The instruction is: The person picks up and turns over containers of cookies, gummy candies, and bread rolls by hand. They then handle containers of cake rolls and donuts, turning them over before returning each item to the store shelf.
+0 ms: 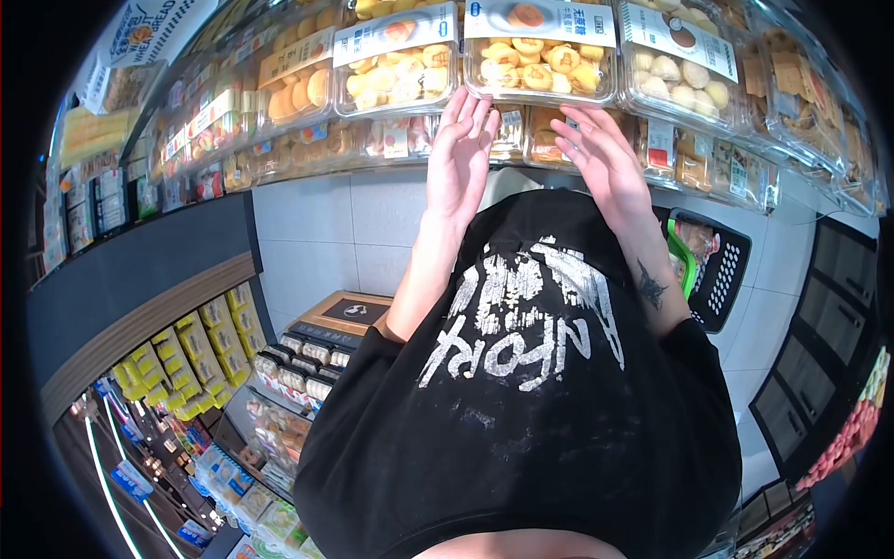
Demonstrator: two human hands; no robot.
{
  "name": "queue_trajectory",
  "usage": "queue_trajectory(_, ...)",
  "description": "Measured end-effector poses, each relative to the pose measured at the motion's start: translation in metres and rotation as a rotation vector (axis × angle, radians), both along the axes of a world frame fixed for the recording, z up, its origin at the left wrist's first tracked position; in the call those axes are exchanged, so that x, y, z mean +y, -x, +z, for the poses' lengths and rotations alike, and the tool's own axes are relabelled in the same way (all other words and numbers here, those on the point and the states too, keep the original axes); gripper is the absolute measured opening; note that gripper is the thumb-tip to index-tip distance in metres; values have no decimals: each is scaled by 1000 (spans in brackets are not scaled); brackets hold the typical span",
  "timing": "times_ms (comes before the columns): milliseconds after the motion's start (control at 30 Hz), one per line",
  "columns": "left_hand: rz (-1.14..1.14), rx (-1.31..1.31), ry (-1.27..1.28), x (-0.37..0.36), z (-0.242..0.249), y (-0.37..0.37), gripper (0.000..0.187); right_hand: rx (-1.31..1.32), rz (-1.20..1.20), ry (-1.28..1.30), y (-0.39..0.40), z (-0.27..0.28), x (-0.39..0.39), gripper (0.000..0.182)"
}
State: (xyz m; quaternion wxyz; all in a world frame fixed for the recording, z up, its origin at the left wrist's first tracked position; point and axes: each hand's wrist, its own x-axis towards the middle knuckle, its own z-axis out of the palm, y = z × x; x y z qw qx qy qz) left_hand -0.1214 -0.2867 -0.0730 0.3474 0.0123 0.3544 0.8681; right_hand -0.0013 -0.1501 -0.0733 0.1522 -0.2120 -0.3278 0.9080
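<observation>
A clear plastic box of round yellow pastries [542, 71] with a white label sits at the front of the upper display row. My left hand [459, 154] is raised with its fingers stretched, the fingertips right at that box's lower left corner. On the other side my right hand [605, 163] is held up open, fingers spread just below the box's lower right edge. Nothing shows in either palm. To the left stands another labelled box of yellow pastries [399, 78]; on the right is a box of pale round balls [680, 82].
A lower row of packaged pastries [391, 138] runs below the upper boxes. A black crate with a green-rimmed basket [684, 265] stands on the tiled floor at right. Dark cabinets [810, 349] line the far right; shelves with yellow packages [191, 354] are at left.
</observation>
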Motion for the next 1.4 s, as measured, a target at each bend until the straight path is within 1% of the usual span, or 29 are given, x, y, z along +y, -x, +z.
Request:
queue_trajectory(133,22,-13,-27,0,1,-4,65,37,58,103,0,-6,0,41)
queue_trajectory(233,39,-100,-32,-1,-6,-3,58,-16,6,177,-1,-14,-5,43)
queue_trajectory(267,18,-158,10,-2,-10,-3,54,-45,-23,202,-1,-19,-7,43)
queue_trajectory(333,-23,-275,94,-3,-21,-2,47,-51,-37,350,-1,-38,-4,42)
queue_trajectory(367,-71,-387,27,-3,-25,0,37,-53,-44,424,0,-46,0,41)
queue_trajectory(467,-93,-429,-48,4,-28,2,35,1,-21,504,2,-54,9,38)
queue_trajectory(567,-114,-496,-147,10,-28,4,32,72,28,458,3,-55,14,36)
queue_trajectory(667,-97,-488,-156,10,-37,6,31,51,33,418,0,-55,11,32)
queue_trajectory(867,-95,-463,-95,16,-47,1,22,47,20,439,-4,-59,11,31)
queue_trajectory(967,-152,-454,-85,14,-49,-3,25,68,4,420,-8,-65,12,35)
queue_trajectory(1067,-188,-381,-81,13,-49,-6,27,79,14,407,-14,-66,13,35)
queue_trajectory(1167,-180,-220,217,7,-61,-12,30,16,106,362,-20,-70,8,34)
queue_trajectory(1200,-212,-158,320,2,-72,-13,31,-32,211,223,-23,-69,5,33)
queue_trajectory(1267,-272,-33,528,-16,-110,-14,31,-114,422,-58,-29,-66,-3,33)
queue_trajectory(1333,-349,221,879,-48,-164,-15,32,-152,521,-519,-36,-88,-20,30)
queue_trajectory(1400,-493,705,1332,-96,-218,-15,27,-315,601,-981,-41,-92,-35,32)
